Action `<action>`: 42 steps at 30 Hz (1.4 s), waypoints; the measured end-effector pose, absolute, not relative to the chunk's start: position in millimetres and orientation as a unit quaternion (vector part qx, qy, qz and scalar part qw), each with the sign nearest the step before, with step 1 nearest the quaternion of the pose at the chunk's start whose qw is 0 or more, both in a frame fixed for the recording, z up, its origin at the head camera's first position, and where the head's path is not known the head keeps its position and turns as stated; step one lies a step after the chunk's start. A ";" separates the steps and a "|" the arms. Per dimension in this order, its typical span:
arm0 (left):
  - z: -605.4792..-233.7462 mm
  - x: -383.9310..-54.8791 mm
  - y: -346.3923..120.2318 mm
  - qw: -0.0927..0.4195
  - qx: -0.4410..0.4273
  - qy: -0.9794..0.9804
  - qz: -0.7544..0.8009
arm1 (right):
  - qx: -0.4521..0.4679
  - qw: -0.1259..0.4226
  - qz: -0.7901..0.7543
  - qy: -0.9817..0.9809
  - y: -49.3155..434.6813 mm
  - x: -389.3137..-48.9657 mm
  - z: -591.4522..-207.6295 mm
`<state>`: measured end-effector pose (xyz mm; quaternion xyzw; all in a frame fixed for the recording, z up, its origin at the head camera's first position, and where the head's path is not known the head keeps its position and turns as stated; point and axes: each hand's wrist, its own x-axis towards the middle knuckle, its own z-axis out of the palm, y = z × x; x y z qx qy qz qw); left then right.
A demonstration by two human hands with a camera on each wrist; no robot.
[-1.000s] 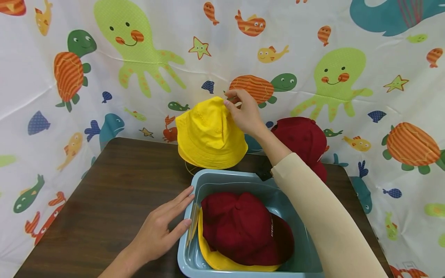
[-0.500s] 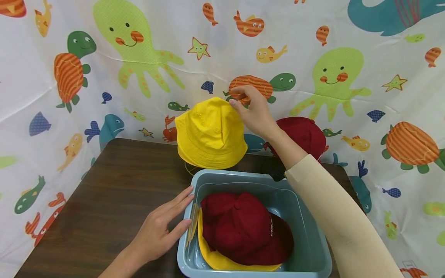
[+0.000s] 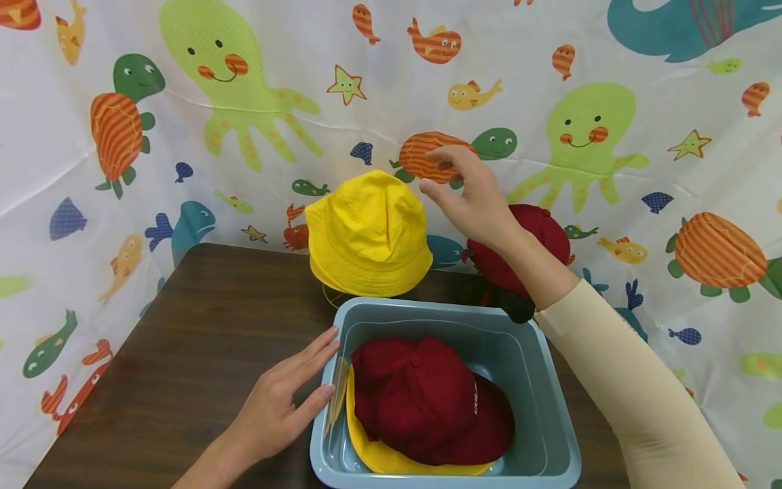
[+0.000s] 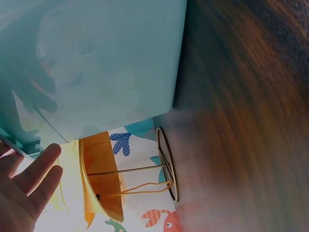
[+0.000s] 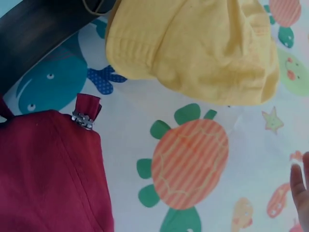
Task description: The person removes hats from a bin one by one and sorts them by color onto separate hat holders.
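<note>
- While your right hand (image 3: 473,200) hangs in the air between them, the yellow bucket hat (image 3: 369,238) lies just left of and below your fingertips, and the back red cap (image 3: 546,224) lies right, partly behind your forearm.
- Key relation, my read: you're right-side-on to the yellow hat, with a gap from thumb to crown; your right hand is much nearer it than your left.
- No real long axis on that hat; brim runs side to side, dipping to the right. It sits on a wire stand (image 4: 166,164), beyond the bin (image 3: 546,407), at the back of the tabletop (image 3: 183,339).
- Back cap's bill: can't tell, your arm covers it.
- Right hand state: thumb and fingers apart, nothing held.
- Left hand (image 3: 275,397): fingers straight, resting on the bin's left rim, gripping nothing.
- Inside the bin: a front red cap (image 3: 421,401), bill toward the right, over yellow fabric (image 3: 381,458).
- Versus a second ago: your right fingertips were at the yellow crown; now you've shifted right, clear of it.
- Unchanged: left hand on the rim, bin contents, yellow hat on its stand.
</note>
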<state>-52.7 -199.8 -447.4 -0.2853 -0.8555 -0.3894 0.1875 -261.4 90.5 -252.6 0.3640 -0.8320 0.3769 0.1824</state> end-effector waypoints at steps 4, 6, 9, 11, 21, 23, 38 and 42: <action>-446.5 -52.5 -199.9 0.182 -0.280 -0.858 -0.391 | 0.382 0.180 0.353 -0.835 94.8 -252.4 -248.7; -446.5 -52.5 -199.8 0.179 -0.278 -0.859 -0.391 | 0.391 0.174 0.341 -0.837 97.7 -247.4 -247.7; -447.0 -52.8 -199.6 0.181 -0.280 -0.858 -0.391 | 0.398 0.165 0.325 -0.842 103.1 -240.4 -247.3; -447.5 -53.0 -199.5 0.184 -0.283 -0.856 -0.391 | 0.402 0.160 0.315 -0.845 107.0 -235.9 -247.3; -446.0 -52.7 -199.6 0.183 -0.282 -0.857 -0.391 | 0.418 0.125 0.274 -0.857 123.6 -215.1 -248.9; -446.1 -53.2 -199.6 0.188 -0.286 -0.854 -0.391 | 0.424 0.120 0.270 -0.856 127.1 -212.2 -250.9; -447.5 -52.7 -199.4 0.184 -0.284 -0.857 -0.390 | 0.461 0.059 0.227 -0.856 146.8 -195.2 -263.8; -446.6 -51.9 -198.9 0.174 -0.276 -0.861 -0.391 | 0.463 0.046 0.228 -0.855 150.4 -193.3 -267.3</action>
